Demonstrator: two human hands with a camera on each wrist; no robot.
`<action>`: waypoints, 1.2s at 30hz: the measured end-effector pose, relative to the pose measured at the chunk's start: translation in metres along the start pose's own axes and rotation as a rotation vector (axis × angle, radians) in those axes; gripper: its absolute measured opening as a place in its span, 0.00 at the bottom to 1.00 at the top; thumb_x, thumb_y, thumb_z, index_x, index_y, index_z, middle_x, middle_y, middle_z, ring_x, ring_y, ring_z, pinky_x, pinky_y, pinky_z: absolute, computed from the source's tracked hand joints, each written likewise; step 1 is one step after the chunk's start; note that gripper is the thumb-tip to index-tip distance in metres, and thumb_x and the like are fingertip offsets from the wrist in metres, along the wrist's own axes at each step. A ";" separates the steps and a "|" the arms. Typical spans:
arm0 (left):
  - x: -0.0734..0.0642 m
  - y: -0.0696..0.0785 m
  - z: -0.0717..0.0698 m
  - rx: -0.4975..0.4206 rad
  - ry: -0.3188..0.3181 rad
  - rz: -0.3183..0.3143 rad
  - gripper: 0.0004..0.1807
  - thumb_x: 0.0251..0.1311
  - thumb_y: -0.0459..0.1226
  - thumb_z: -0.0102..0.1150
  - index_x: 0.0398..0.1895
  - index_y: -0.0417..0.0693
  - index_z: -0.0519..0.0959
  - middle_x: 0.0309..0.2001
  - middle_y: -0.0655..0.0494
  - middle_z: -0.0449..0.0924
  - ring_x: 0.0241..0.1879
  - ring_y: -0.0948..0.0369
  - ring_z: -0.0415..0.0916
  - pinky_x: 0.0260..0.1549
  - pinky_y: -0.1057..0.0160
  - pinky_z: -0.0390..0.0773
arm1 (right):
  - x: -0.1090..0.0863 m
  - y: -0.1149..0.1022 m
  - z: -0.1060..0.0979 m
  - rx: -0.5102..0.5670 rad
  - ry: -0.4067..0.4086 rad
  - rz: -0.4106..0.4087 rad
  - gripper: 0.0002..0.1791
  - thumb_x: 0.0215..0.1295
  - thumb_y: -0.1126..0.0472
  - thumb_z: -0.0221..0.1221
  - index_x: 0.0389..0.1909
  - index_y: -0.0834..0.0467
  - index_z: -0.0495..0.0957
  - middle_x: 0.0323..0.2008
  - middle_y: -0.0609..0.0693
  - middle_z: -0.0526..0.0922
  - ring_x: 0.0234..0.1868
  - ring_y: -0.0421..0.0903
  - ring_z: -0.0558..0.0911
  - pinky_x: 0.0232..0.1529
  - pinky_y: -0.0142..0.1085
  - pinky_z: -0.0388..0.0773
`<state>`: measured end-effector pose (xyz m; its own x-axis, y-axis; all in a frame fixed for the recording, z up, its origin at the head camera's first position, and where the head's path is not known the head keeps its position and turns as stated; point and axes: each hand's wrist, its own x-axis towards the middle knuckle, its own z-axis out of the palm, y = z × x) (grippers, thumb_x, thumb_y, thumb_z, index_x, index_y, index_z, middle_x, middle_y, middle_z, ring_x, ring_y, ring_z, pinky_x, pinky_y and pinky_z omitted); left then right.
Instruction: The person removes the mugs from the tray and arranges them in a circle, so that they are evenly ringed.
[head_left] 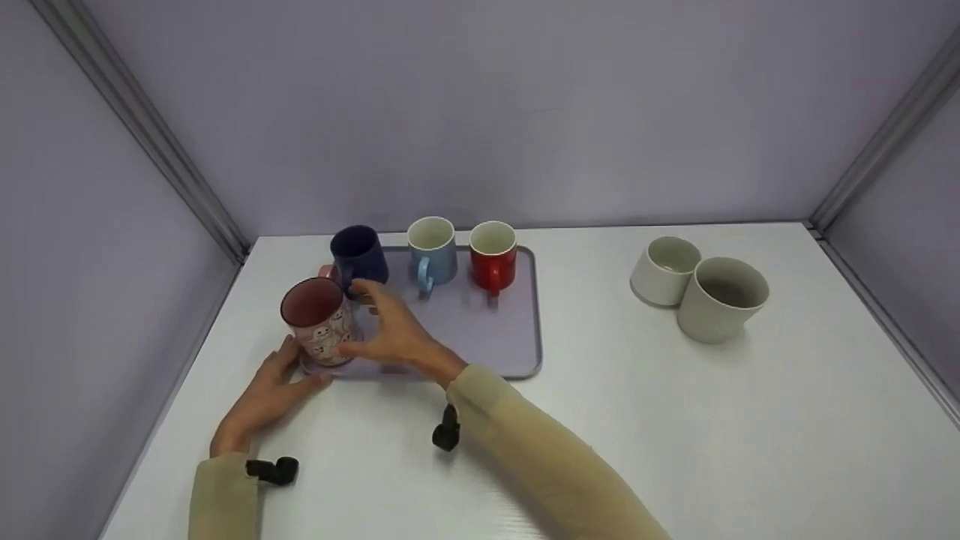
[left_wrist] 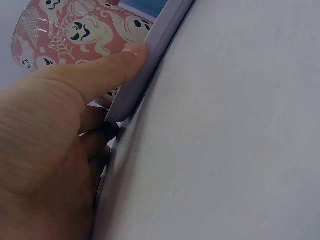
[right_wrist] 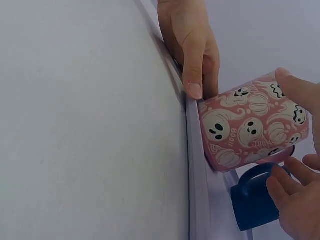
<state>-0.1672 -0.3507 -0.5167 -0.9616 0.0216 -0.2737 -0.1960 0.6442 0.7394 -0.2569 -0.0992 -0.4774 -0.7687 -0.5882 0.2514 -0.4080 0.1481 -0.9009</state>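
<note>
A pink mug [head_left: 322, 334] with ghost and pumpkin prints stands at the near left corner of a pale purple tray [head_left: 457, 337]. My left hand [head_left: 266, 394] grips that corner, its thumb [left_wrist: 117, 67] along the rim and its fingers around the outer side. Beside the mug, my right hand [head_left: 397, 330] is spread, with the thumb [right_wrist: 295, 90] at the mug's printed side and the fingers apart from it. Those fingers reach near the handle of a dark blue mug [head_left: 365, 262], which sits just behind the pink one.
A light blue mug [head_left: 439, 262] and a red mug [head_left: 495, 268] stand along the tray's back edge. Farther right, a small white cup [head_left: 656, 281] and a larger white cup [head_left: 712, 311] stand side by side on the white table [head_left: 600, 397]. Walls enclose the left, back and right.
</note>
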 end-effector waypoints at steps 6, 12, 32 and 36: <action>0.001 -0.002 -0.001 -0.018 0.013 0.051 0.59 0.71 0.58 0.66 0.88 0.42 0.40 0.87 0.38 0.34 0.84 0.32 0.21 0.79 0.25 0.28 | 0.007 -0.005 0.013 -0.052 0.022 -0.016 0.53 0.54 0.57 0.83 0.78 0.58 0.65 0.72 0.52 0.77 0.72 0.41 0.76 0.74 0.34 0.73; 0.003 0.000 -0.001 -0.025 0.011 0.067 0.59 0.72 0.56 0.65 0.87 0.40 0.39 0.87 0.37 0.34 0.84 0.31 0.20 0.78 0.25 0.28 | 0.013 -0.008 0.020 -0.077 0.059 0.041 0.52 0.53 0.57 0.83 0.77 0.57 0.67 0.70 0.49 0.79 0.70 0.40 0.77 0.73 0.31 0.72; 0.001 -0.003 0.000 -0.062 0.027 0.169 0.52 0.73 0.51 0.66 0.89 0.51 0.45 0.87 0.37 0.43 0.85 0.34 0.40 0.81 0.27 0.39 | 0.022 -0.005 0.042 -0.123 0.129 0.070 0.45 0.48 0.55 0.84 0.69 0.56 0.76 0.59 0.46 0.87 0.60 0.35 0.82 0.66 0.26 0.76; 0.002 -0.002 0.001 -0.043 0.038 0.178 0.52 0.72 0.53 0.67 0.89 0.57 0.47 0.87 0.40 0.47 0.85 0.35 0.42 0.81 0.27 0.43 | 0.021 -0.009 0.037 -0.152 0.121 0.041 0.43 0.49 0.52 0.82 0.67 0.55 0.77 0.56 0.44 0.88 0.56 0.34 0.83 0.61 0.24 0.78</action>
<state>-0.1686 -0.3518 -0.5195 -0.9882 0.1031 -0.1129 -0.0289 0.5993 0.8000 -0.2513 -0.1422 -0.4771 -0.8360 -0.4810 0.2642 -0.4376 0.2937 -0.8498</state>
